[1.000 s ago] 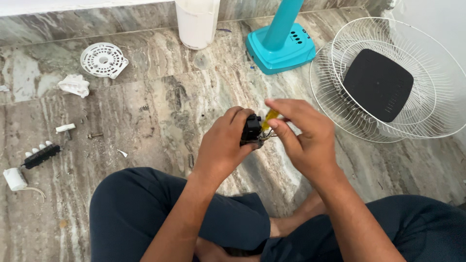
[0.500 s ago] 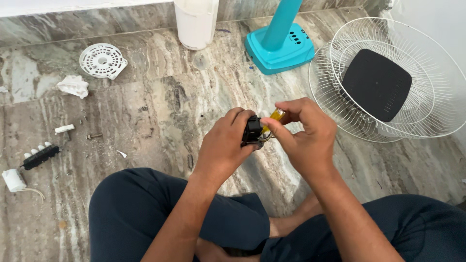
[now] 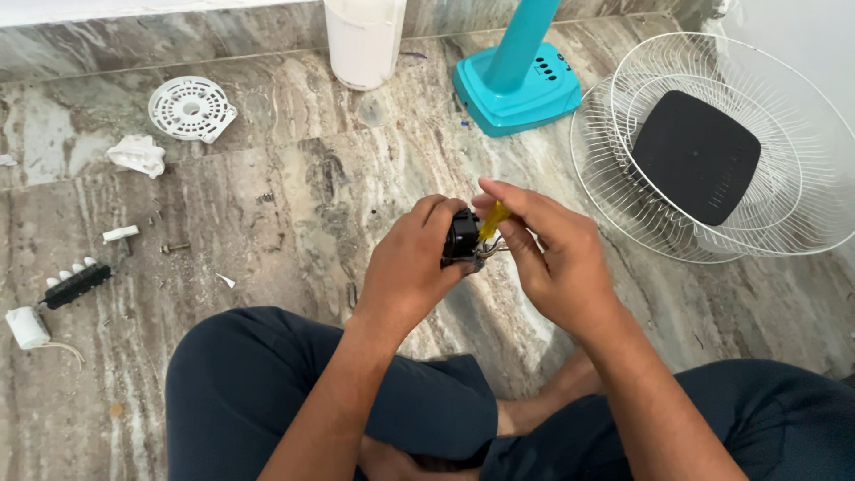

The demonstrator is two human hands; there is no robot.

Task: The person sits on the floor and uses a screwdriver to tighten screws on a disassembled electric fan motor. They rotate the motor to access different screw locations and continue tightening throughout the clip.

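The left hand (image 3: 411, 267) has its grip closed round a small black part (image 3: 461, 239) with thin wires — held above the marble floor (image 3: 294, 187), over the lap. The right hand (image 3: 554, 258) pinches a yellow-handled tool (image 3: 492, 221) against it, fingers tight. White fan grilles (image 3: 614, 151) lie by the floor's right edge.

A teal fan base (image 3: 521, 85) stands at the far edge of the marble floor (image 3: 294, 223), with a white bucket (image 3: 363, 40) just to its left and two stacked white wire fan guards (image 3: 712, 232) to its right, a black square pad (image 3: 696, 156) lying inside them. Farther left lie a round white grille (image 3: 191, 108) and a crumpled white rag (image 3: 138, 154). Nearer the left edge sit a small white clip (image 3: 120, 233), a black switch block (image 3: 77, 283) with white buttons and what may be a white capacitor (image 3: 27, 327) with a wire.
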